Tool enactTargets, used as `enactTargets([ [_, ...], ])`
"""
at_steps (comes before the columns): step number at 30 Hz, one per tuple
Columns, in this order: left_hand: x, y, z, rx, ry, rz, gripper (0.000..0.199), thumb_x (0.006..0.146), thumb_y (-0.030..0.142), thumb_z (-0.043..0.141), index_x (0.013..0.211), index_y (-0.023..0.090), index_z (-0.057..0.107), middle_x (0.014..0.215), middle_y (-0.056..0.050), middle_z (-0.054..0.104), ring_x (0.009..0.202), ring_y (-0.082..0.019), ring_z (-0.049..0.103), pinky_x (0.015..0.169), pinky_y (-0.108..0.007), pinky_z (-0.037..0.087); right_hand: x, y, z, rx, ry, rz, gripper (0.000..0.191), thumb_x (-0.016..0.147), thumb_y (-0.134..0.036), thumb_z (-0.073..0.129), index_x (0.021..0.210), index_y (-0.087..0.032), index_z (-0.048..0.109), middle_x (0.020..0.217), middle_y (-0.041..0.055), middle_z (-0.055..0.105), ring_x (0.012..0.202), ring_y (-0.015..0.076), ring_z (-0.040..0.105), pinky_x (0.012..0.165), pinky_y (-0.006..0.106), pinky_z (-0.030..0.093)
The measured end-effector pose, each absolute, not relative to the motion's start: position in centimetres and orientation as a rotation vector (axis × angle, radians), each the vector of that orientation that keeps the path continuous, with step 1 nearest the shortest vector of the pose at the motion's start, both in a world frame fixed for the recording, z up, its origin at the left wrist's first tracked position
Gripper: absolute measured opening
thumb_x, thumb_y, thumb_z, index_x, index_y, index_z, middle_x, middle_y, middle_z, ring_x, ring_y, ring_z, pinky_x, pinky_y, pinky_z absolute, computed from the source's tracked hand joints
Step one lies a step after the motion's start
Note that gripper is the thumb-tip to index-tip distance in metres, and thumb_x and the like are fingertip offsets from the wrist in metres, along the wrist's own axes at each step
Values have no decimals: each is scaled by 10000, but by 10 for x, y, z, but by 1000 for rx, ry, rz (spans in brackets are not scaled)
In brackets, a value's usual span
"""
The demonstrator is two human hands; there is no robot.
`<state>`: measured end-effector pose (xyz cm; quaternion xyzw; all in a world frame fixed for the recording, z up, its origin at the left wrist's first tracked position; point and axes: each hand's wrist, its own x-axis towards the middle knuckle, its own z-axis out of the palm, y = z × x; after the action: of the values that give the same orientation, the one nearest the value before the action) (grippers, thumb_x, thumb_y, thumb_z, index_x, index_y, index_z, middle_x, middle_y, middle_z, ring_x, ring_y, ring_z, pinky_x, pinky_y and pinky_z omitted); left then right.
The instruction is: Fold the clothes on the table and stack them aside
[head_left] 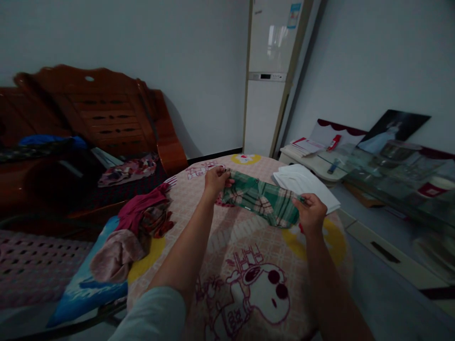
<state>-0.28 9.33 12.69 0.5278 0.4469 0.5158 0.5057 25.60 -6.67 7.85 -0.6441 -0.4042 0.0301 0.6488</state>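
Observation:
A green plaid cloth (263, 196) with beige and dark stripes is stretched between my two hands above the round table. My left hand (216, 182) pinches its left end, fingers closed. At the right end, my right hand (311, 210) grips the cloth's corner between thumb and fingers. A small dark round spot shows on the cloth's upper edge and a small white tag on its lower edge. Beneath it lies the pink tablecloth (192, 208) with cartoon dog prints.
White folded sheets (305, 184) lie at the table's back right. Magenta and brown cloths (142, 213) hang at the left edge. A wooden bench (103, 118) stands at the back left, a glass shelf (391, 175) at the right, a tall white air conditioner (265, 109) behind.

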Motion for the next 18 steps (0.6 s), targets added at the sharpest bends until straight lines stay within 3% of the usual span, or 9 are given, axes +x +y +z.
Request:
enactTargets([
  [11, 160, 158, 167, 1462, 956, 1235, 124, 791, 60, 640, 748, 143, 559, 639, 25, 600, 549, -110, 646, 607, -256, 573, 297, -92, 96, -1486, -705, -204, 253, 641, -350, 730, 759, -150, 631, 562, -50, 527, 504, 114, 488, 494, 233, 402],
  [18, 246, 182, 173, 1956, 994, 1120, 73, 822, 140, 614, 884, 147, 653, 911, -69, 700, 917, -188, 686, 867, -324, 541, 345, -77, 83, -1547, -423, -256, 286, 633, -368, 715, 800, -156, 619, 604, -23, 568, 542, 148, 532, 504, 256, 431],
])
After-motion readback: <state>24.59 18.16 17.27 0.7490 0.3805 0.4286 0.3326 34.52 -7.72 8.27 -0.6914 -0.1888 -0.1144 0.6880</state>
